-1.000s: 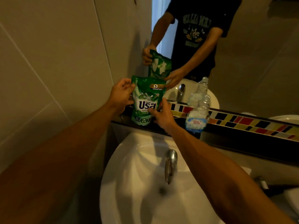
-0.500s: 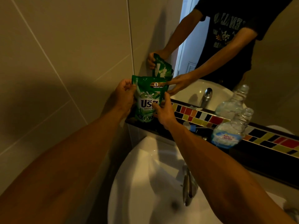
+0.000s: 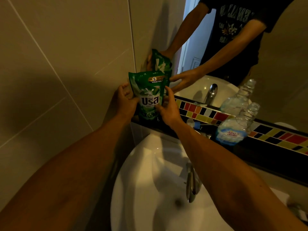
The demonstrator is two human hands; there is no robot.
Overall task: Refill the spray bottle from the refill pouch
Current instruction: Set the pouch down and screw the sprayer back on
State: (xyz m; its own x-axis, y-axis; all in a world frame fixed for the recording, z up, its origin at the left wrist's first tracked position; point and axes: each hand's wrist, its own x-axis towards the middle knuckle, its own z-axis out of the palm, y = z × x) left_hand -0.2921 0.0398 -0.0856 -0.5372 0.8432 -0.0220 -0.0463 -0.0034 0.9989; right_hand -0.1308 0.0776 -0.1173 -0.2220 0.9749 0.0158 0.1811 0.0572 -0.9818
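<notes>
A green refill pouch (image 3: 149, 95) with white "Usa" lettering stands upright on the dark ledge (image 3: 168, 129) in the corner by the tiled wall. My left hand (image 3: 124, 101) grips its left side and my right hand (image 3: 168, 110) grips its lower right side. A clear plastic bottle (image 3: 233, 130) with a blue label stands on the same ledge, well to the right of my hands. I see no spray head on its neck. The mirror behind repeats the pouch, the bottle and my arms.
A white round sink (image 3: 150, 172) lies below the ledge, with a chrome tap (image 3: 190, 184) over it. A strip of coloured tiles (image 3: 216, 115) runs under the mirror. A small blue object (image 3: 197, 125) lies on the ledge between pouch and bottle. Beige wall tiles (image 3: 58, 64) close the left.
Both hands have slid down from the pouch's top to its middle and lower sides. The pouch stays standing on the ledge. My head has moved closer and to the left.
</notes>
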